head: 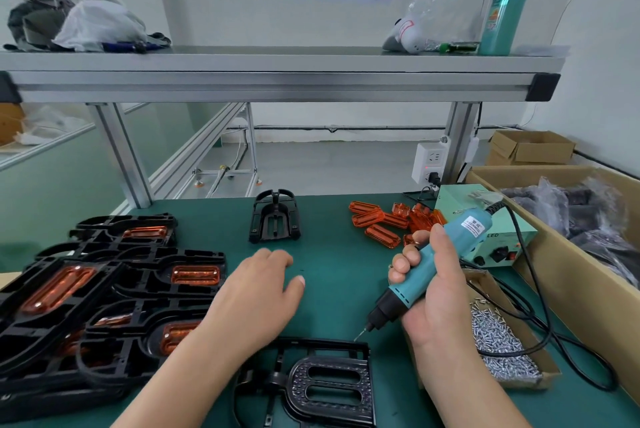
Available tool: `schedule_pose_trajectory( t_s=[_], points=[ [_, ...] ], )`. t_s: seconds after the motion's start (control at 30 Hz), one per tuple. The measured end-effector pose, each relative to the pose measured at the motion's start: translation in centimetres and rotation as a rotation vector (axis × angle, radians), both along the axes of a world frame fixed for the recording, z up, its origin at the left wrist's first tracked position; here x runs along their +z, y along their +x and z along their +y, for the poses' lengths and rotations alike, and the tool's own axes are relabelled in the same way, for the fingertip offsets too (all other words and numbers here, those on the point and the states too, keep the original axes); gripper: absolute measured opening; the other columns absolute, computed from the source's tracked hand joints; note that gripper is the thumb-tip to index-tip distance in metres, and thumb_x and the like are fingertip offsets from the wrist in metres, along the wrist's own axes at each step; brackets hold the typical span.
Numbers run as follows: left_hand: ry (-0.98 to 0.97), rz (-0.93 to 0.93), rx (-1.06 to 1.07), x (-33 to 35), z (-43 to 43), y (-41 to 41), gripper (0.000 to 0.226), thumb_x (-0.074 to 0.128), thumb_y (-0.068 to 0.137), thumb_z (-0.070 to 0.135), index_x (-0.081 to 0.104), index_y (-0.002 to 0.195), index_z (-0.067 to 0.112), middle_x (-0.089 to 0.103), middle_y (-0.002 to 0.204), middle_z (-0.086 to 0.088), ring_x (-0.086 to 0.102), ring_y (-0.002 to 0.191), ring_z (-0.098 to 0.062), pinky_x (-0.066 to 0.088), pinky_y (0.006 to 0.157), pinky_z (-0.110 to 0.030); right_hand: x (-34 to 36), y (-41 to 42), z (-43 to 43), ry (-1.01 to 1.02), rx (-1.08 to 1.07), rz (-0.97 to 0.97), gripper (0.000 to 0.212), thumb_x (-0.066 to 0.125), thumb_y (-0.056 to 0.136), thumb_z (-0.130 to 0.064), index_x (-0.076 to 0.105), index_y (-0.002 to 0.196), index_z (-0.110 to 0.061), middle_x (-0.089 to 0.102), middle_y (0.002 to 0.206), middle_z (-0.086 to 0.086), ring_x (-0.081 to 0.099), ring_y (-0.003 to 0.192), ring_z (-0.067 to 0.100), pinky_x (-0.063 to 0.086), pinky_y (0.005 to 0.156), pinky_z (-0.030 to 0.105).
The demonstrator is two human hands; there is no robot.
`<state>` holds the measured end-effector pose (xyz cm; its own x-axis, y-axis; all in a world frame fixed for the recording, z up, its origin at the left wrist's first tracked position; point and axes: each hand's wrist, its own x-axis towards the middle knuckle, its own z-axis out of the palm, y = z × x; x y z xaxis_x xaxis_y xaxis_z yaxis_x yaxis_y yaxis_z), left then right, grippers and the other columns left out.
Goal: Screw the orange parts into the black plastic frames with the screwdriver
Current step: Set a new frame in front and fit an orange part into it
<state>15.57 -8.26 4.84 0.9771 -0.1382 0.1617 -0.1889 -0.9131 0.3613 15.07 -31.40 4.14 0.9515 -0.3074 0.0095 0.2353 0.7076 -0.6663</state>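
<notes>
Finished black frames (114,292) with orange parts fitted lie stacked at left; loose orange parts (391,223) (far right) remain. Right hand (429,289) grips the screwdriver (426,265) — left hand (256,292) relaxed, empty — above an unfilled frame (322,382).

Just right of the right hand (427,292) grip: shallow cardboard tray (549,372) of loose screws (498,334). Beyond the grip: green controller box (502,244), socket strip (428,159). Farther right: large carton (561,275).

Bright even light, faint soft shadows on green mat (332,289), wide-angle bowing at edges, slight softness
</notes>
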Motion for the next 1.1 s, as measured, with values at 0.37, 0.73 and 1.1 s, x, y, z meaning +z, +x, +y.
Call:
schedule_pose_trajectory(
  t_s=[0.37, 0.73, 1.1],
  points=[
    [0.238, 0.238, 0.177, 1.9, 0.0, 10.6, 0.023, 0.051, 0.097, 0.023, 0.055, 0.115, 0.008, 0.044, 0.138, -0.013, 0.047, 0.122, -0.040, 0.050, 0.098, -0.049, -0.1, 0.2, 0.1, -0.001, 0.007, 0.007, 0.028, 0.067, 0.099, -0.042, 0.060, 0.095, -0.015, 0.048, 0.069, 0.000, 0.049, 0.056, 0.014, 0.045, 0.048, 0.025],
    [0.310, 0.207, 0.168, -0.2, -1.1, 9.1, 0.014, 0.050, 0.100, 0.019, 0.055, 0.096, 0.006, 0.040, 0.130, -0.013, 0.043, 0.113, -0.033, 0.049, 0.087, -0.042, -0.2, 0.3, -0.2, 0.021, 0.001, 0.006, 0.028, 0.069, 0.097, -0.041, 0.061, 0.094, -0.015, 0.048, 0.069, 0.000, 0.050, 0.055, 0.013, 0.046, 0.048, 0.024],
    [0.457, 0.125, -0.066, 0.4, -4.5, 1.3, 0.038, 0.053, 0.082, -0.018, 0.036, 0.070, 0.013, 0.027, 0.092, -0.003, 0.038, 0.059, -0.019, 0.026, 0.046, -0.031, 0.2, 0.3, -0.6, 0.045, -0.006, -0.010, 0.027, 0.065, 0.101, -0.041, 0.060, 0.092, -0.016, 0.047, 0.069, -0.001, 0.049, 0.056, 0.012, 0.045, 0.050, 0.023]
  ],
)
